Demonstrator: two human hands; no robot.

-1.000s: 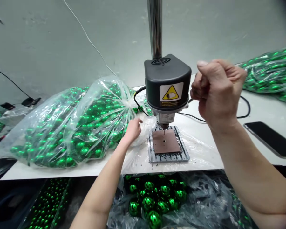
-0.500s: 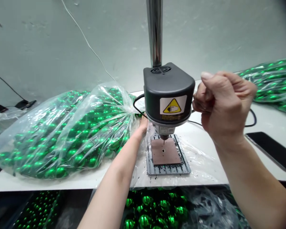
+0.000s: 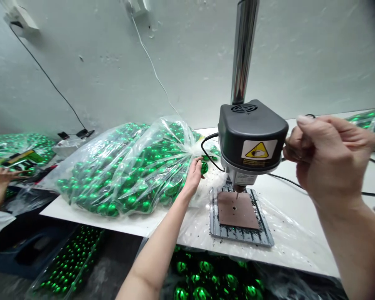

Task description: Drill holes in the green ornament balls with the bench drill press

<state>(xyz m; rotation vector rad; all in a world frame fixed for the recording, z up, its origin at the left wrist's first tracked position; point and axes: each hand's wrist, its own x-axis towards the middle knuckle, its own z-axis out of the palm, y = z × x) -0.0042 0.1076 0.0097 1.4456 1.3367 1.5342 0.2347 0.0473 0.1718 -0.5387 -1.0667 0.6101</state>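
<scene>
My left hand (image 3: 193,174) is closed round a shiny green ball (image 3: 204,167), beside the gathered mouth of a clear plastic bag (image 3: 137,166) full of such balls. My right hand (image 3: 334,156) is curled into a fist at the right side of a small black bench drill (image 3: 253,133); whatever its fingers hold is hidden. Below the drill's thin bit, a brown square plate (image 3: 237,218) with a small hole lies on the grey slotted base (image 3: 242,239). Dark shavings are scattered over this base.
Under the table edge, larger green balls (image 3: 203,266) fill a container, and a crate (image 3: 71,262) of balls stands left. A co-worker's hand (image 3: 1,177) shows at far left. Black cable (image 3: 287,180) runs behind the drill; plastic film (image 3: 290,237) covers the tabletop.
The view has swung left, bringing the co-worker's hand into sight. My left hand has come out from behind the drill, showing a green ball. My right hand stays closed beside the drill.
</scene>
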